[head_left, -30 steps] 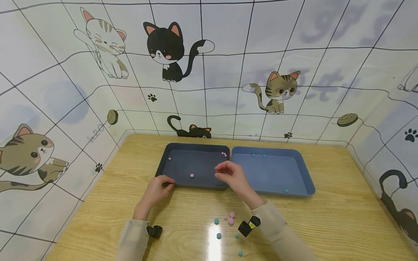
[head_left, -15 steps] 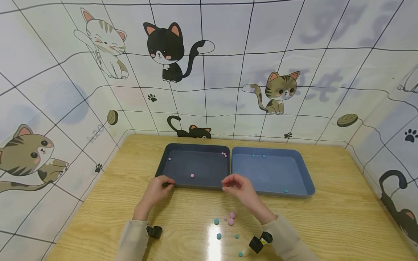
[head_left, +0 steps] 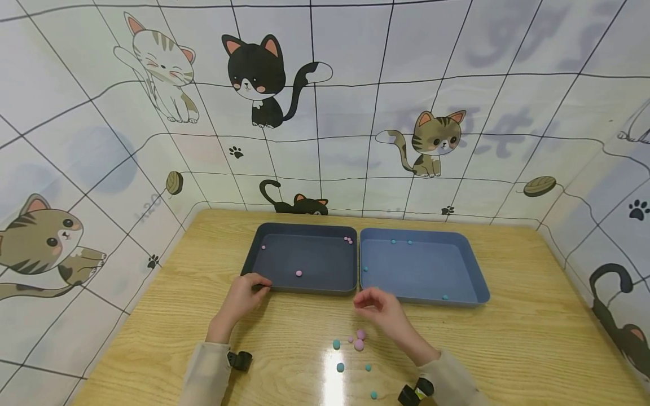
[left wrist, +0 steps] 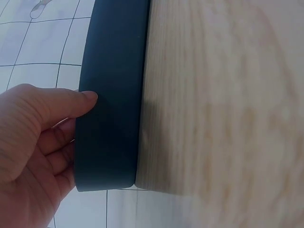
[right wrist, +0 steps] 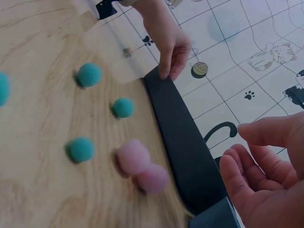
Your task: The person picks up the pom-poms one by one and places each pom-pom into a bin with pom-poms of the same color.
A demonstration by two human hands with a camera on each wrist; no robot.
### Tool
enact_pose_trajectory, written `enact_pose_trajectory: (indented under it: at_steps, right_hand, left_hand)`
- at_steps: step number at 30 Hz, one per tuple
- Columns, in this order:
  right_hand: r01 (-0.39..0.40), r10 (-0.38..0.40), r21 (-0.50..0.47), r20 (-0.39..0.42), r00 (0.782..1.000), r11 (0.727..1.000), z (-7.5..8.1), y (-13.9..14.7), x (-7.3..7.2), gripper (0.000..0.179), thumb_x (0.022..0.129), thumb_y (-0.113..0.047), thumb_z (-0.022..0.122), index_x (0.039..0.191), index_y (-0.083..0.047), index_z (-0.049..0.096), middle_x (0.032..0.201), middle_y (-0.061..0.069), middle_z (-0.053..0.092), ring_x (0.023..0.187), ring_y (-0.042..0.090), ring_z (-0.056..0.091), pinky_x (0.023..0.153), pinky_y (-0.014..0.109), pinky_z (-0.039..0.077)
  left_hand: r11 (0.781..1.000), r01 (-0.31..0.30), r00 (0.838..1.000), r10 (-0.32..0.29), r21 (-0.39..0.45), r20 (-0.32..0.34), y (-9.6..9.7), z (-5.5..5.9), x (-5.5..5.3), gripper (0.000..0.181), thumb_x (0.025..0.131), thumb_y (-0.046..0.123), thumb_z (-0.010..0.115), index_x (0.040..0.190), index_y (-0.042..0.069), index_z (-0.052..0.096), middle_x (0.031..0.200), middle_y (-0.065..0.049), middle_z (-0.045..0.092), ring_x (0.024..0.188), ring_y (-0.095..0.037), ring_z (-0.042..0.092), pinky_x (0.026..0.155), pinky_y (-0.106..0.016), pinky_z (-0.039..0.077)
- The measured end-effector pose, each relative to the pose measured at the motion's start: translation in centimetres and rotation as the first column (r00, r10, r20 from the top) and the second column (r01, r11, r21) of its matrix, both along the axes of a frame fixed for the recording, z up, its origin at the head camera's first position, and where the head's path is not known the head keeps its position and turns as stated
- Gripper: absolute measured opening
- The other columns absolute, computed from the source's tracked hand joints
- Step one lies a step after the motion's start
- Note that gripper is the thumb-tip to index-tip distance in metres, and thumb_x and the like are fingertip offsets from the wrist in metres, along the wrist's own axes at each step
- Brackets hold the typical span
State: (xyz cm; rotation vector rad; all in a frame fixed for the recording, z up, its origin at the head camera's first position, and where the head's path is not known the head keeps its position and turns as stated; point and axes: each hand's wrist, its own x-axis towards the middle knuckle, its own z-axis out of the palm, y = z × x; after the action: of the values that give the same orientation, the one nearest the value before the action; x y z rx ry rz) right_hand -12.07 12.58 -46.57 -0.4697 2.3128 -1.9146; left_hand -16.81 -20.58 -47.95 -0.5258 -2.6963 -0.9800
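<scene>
My left hand (head_left: 246,294) grips the front left rim of the dark tray (head_left: 310,291); in the left wrist view its thumb (left wrist: 88,97) presses the outer wall and the other fingers go behind the rim. My right hand (head_left: 383,310) hovers just in front of the blue tray (head_left: 421,270), thumb and fingertips apart with nothing between them. Near it on the table lie pink pom-poms (right wrist: 134,156) of differing sizes, and several teal pom-poms (right wrist: 89,74) are spread closer to me. Inside the dark tray are several pink pom-poms (head_left: 299,273). The blue tray holds several teal ones, including a small teal pom-pom (head_left: 365,269) by its left wall.
Both trays stand side by side toward the back of the wooden table (head_left: 518,316). A cloth (head_left: 345,101) printed with cats and grid lines surrounds the table at the back and sides. Each wrist wears a small black camera (head_left: 242,361).
My right hand has drawn back from over the trays toward me and slightly right. A teal pom-pom by the blue tray's left wall has come into view. The left hand keeps its place.
</scene>
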Motion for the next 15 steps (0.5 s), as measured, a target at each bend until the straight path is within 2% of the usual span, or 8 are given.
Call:
enact_pose_trajectory:
  at_steps: [9, 15]
  right_hand:
    - [-0.041, 0.037, 0.047, 0.076, 0.996, 0.998, -1.4, 0.7, 0.5, 0.018, 0.080, 0.004, 0.066, 0.098, 0.008, 0.061, 0.096, 0.025, 0.062, 0.084, 0.013, 0.060, 0.076, 0.023, 0.051]
    - [-0.082, 0.079, 0.045, 0.060, 0.995, 0.996, -1.9, 1.0, 0.7, 0.019, 0.079, 0.007, 0.066, 0.097, 0.010, 0.060, 0.094, 0.025, 0.062, 0.083, 0.021, 0.062, 0.074, 0.023, 0.052]
  left_hand:
    - [1.000, -0.002, 1.000, 0.002, -0.003, 0.006, 0.0, 0.2, 0.1, 0.011, 0.075, -0.006, 0.072, 0.081, 0.002, 0.073, 0.081, -0.008, 0.069, 0.077, -0.024, 0.065, 0.072, -0.039, 0.054]
    - [1.000, -0.003, 1.000, 0.003, 0.000, -0.002, 0.0, 0.1, 0.1, 0.011, 0.074, -0.006, 0.073, 0.081, 0.002, 0.073, 0.081, -0.008, 0.069, 0.077, -0.024, 0.065, 0.071, -0.039, 0.054]
